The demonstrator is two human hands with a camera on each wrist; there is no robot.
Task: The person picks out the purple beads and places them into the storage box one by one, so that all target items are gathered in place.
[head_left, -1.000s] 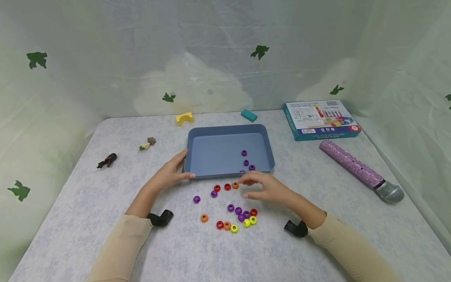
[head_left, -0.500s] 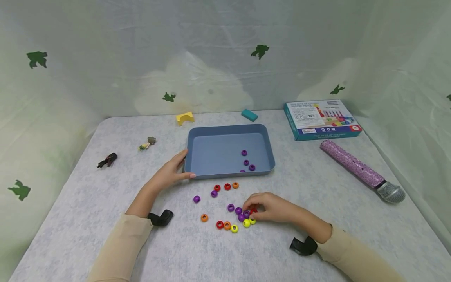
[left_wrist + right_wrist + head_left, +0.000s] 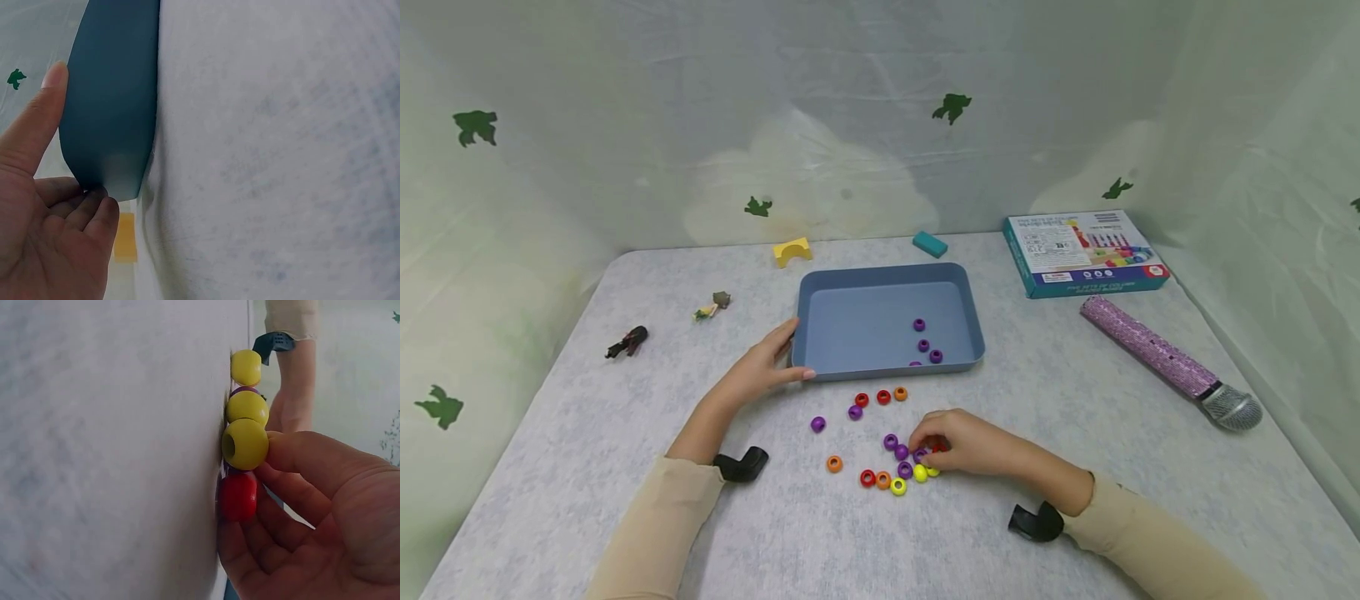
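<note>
My left hand (image 3: 763, 367) grips the near left corner of a blue tray (image 3: 857, 325). Its thumb lies along the front wall and the other fingers bend against the side. Several purple beads (image 3: 919, 325) sit at the tray's right. In front of it my right hand (image 3: 973, 442) reaches into a cluster of beads, thumb and finger around a purple bead (image 3: 920, 457). In the right wrist view the thumb touches a yellow bead (image 3: 247, 445), and a red bead (image 3: 237, 497) lies against the fingers; the purple bead is mostly hidden there.
Loose red, orange, yellow and purple beads lie before the tray, including an orange bead (image 3: 834, 464). Behind it are a yellow arch block (image 3: 792, 252) and a teal block (image 3: 930, 244). A boxed set (image 3: 1086, 254) and glittery microphone (image 3: 1172, 362) lie right; small figures (image 3: 627, 342) lie left.
My right hand has moved from beside the orange bead near the tray down to the cluster. Several purple beads there have shifted slightly left. My left hand stays at the tray.
</note>
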